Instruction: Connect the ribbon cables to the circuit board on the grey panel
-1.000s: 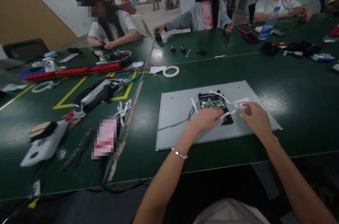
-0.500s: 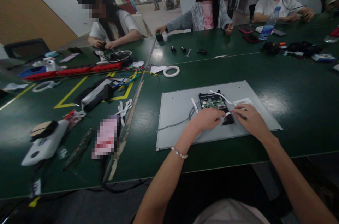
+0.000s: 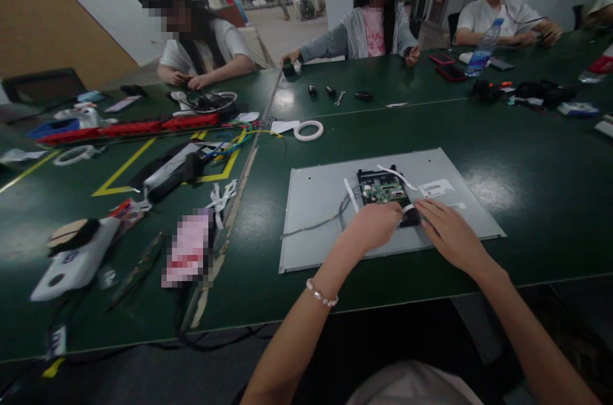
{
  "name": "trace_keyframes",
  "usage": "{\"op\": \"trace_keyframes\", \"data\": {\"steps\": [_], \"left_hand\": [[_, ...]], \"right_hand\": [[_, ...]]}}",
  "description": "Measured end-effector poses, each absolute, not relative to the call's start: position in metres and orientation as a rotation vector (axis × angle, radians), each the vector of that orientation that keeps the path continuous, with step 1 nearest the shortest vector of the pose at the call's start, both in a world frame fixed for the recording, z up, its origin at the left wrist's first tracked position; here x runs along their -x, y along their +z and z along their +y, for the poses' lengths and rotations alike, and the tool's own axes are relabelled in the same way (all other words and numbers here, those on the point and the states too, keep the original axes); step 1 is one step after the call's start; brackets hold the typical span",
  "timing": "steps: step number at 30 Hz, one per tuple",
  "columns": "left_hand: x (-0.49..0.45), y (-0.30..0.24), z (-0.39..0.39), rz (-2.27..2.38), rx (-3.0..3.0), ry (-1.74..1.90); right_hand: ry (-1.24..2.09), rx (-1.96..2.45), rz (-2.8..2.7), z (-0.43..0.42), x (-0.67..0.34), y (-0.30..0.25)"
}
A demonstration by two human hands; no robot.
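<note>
A grey flat panel point(image 3: 311, 213) lies on the table, and on it sits a black plastic frame with a green circuit board point(image 3: 390, 192). A short white strip of tape point(image 3: 407, 207) crosses the frame's near right part. My left hand point(image 3: 376, 227) is closed at the strip's left end, its fingertips partly hidden. My right hand point(image 3: 447, 229) rests with fingers stretched out at the strip's right end, touching the panel. Two more white strips point(image 3: 351, 195) stick beside and across the frame. A grey cable point(image 3: 311, 226) runs out leftward over the panel.
Behind the panel lies a white tape roll point(image 3: 309, 131). A spanner point(image 3: 340, 98) and small black parts are farther back. At left are a black device with cables point(image 3: 172, 168), a white device point(image 3: 76, 258) and a pixelated pink item point(image 3: 189, 248). Several people sit across the table.
My right hand has gone from bent fingers at the strip to stretched fingers laid flatter, uncovering the panel's label. My left hand has shifted slightly down. The view has moved a little.
</note>
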State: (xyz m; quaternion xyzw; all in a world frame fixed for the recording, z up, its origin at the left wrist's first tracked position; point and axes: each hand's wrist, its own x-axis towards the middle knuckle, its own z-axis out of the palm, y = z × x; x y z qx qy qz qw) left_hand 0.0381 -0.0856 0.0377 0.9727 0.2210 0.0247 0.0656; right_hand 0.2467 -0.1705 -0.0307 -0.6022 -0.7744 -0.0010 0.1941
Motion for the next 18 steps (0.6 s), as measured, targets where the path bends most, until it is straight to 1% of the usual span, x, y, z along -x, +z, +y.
{"op": "trace_keyframes", "data": {"steps": [4, 6, 8, 18], "left_hand": [[-0.041, 0.028, -0.130, 0.959, -2.963, 0.252], [-0.046, 0.023, -0.149, 1.202, -2.887, 0.376], [-0.053, 0.018, -0.161, 1.321, -2.804, 0.438], [-0.073, 0.000, -0.159, 1.364, -2.672, 0.491]], "right_hand": [[0.010, 1.680, -2.169, -0.170, -0.248, -0.033], [0.009, 1.681, -2.171, -0.170, -0.249, -0.035], [0.004, 1.679, -2.177, -0.170, -0.250, -0.037], [0.013, 1.657, -2.179, -0.169, -0.252, -0.039]]}}
